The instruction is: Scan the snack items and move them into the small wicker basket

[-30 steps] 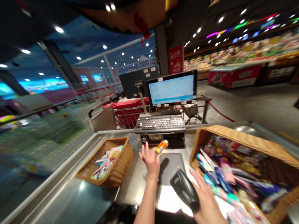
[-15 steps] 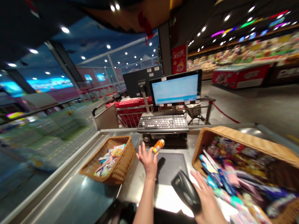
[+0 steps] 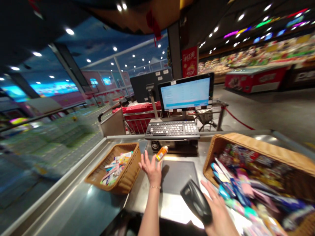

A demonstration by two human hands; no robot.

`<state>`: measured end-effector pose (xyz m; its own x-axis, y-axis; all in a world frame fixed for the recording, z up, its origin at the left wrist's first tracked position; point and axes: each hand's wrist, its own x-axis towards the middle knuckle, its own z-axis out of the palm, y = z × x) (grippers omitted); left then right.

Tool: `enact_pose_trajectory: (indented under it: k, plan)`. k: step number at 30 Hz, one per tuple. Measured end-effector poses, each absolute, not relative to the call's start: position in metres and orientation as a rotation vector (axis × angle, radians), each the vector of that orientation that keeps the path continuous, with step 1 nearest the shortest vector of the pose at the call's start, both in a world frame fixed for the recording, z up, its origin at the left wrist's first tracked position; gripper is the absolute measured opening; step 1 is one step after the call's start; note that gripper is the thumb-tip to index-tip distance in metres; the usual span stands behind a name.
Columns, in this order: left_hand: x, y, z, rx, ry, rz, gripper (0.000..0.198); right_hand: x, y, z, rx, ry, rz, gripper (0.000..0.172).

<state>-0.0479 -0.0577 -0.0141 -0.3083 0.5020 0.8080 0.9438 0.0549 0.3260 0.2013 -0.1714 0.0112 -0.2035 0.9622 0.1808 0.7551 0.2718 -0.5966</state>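
My left hand [image 3: 151,167] is raised over the steel checkout counter [image 3: 98,209], pinching a small orange bottle [image 3: 161,153] at the thumb and forefinger while the other fingers fan out. It hovers between the small wicker basket [image 3: 128,178] of packets on its left and the dark scanner plate [image 3: 178,175] on its right. My right hand [image 3: 219,213] grips a black handheld barcode scanner [image 3: 195,200] at the lower middle, beside the large wicker basket [image 3: 246,139].
A keyboard [image 3: 172,128] and a lit monitor [image 3: 186,92] stand behind the plate. The large basket holds several colourful packets [image 3: 241,183]. Red shopping trolleys [image 3: 140,114] stand beyond the counter, and shop shelves lie far right.
My left hand has carried the orange bottle leftward, off the scanner plate and closer to the small basket. My right hand and the scanner have barely moved.
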Motion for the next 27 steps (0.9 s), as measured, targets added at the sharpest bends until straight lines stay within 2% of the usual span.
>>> enact_pose_trajectory:
  k: [18,27]
  plan:
    - [-0.106,-0.059,-0.013,-1.229,-1.865,-1.192,0.028,0.202,-0.17,0.001,-1.534,-2.042,0.504,0.049]
    - [-0.125,-0.067,-0.014,-1.159,-1.866,-1.206,0.026,0.202,-0.168,0.001,-1.543,-2.144,0.431,0.054]
